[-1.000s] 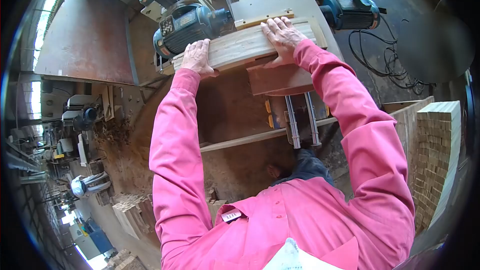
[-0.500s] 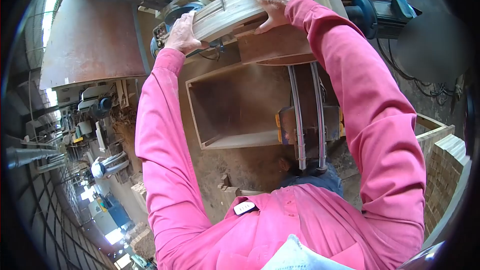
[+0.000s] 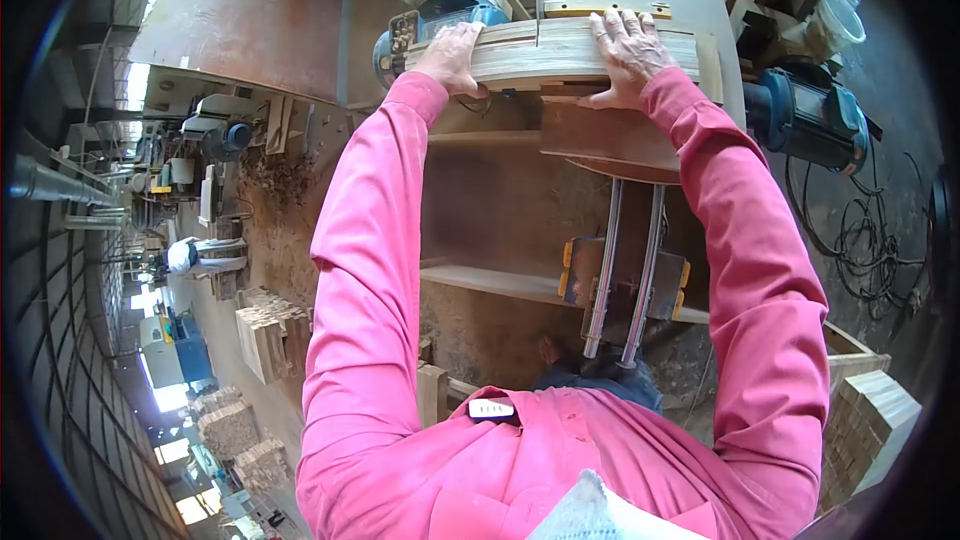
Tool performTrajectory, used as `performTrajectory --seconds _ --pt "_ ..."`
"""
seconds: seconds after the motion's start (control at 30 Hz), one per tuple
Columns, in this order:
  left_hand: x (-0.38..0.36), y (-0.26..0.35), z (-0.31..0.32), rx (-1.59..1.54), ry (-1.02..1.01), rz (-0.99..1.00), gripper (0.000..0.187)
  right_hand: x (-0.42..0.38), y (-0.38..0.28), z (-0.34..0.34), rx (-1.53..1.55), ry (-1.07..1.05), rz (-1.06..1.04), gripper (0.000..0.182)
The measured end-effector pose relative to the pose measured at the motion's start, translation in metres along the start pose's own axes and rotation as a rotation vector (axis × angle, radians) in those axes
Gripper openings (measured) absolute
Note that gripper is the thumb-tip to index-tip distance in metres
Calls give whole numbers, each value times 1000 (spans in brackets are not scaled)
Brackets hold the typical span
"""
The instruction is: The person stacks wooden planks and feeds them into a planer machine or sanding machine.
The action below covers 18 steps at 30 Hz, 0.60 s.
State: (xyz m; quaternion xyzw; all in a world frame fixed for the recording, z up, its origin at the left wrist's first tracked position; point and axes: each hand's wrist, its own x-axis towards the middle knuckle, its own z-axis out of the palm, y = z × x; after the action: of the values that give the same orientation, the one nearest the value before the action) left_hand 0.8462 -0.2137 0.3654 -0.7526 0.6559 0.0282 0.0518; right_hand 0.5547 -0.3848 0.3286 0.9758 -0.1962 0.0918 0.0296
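A stack of pale wooden strips (image 3: pixel 560 52) lies crosswise on the machine, its long edge facing me. My left hand (image 3: pixel 452 55) grips it near its left end, fingers over the top and thumb on the near side. Toward the other end, my right hand (image 3: pixel 630 55) holds the stack with fingers spread across the top and thumb at the near edge. A thin upright metal piece (image 3: pixel 538 18) stands at the stack's far side, between my hands. Below my right hand is a brown wooden panel (image 3: pixel 608 130) of the machine.
A blue motor (image 3: pixel 815 118) juts out at right, with coiled black cable (image 3: pixel 865 250) on the floor. Two metal rails (image 3: pixel 628 270) run toward my body. A large brown sheet (image 3: pixel 250 15) stands at upper left. Stacked wood blocks (image 3: pixel 870 420) sit at lower right. Another person (image 3: pixel 205 256) is far left.
My view has turned, so the machine, stack and hands appear farther right and the stack looks more level. Both hands keep their hold on the stack.
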Motion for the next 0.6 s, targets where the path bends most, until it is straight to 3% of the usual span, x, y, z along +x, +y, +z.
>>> performTrajectory --seconds 0.6 --pt "-109 35 19 -25 0 55 116 -99 -77 -24 -3 -13 -4 128"
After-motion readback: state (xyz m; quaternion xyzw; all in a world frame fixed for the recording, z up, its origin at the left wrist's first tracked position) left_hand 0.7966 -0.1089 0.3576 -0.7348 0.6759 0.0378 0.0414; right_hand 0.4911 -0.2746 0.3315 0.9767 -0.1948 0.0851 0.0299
